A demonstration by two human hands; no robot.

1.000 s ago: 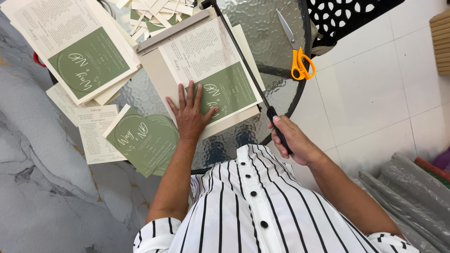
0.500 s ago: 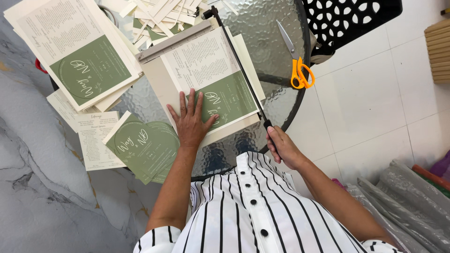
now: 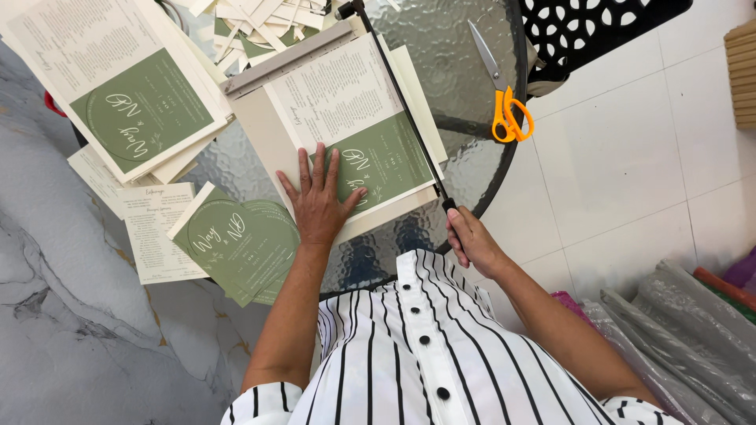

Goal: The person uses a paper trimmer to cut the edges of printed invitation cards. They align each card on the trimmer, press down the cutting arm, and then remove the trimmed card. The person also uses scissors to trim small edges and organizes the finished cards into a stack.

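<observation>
A paper cutter [image 3: 264, 118] lies on a round glass table [image 3: 465, 71]. On its bed rests a printed sheet [image 3: 354, 118], white above and green below. My left hand [image 3: 319, 197] presses flat on that sheet, fingers spread. My right hand [image 3: 471, 240] is closed around the black handle at the near end of the cutter's long blade arm [image 3: 402, 98], which lies down along the sheet's right edge.
Orange-handled scissors [image 3: 504, 102] lie on the glass at right. A stack of uncut sheets [image 3: 126, 94] sits at left, cut green cards [image 3: 240, 240] and white slips [image 3: 157, 232] lie near it, and paper offcuts [image 3: 252, 24] are piled behind. Grey rolls [image 3: 677, 330] lie on the tiled floor.
My right hand has brought the blade handle toward me and down until the arm lies along the sheet's edge. My left hand has stayed pressed on the sheet.
</observation>
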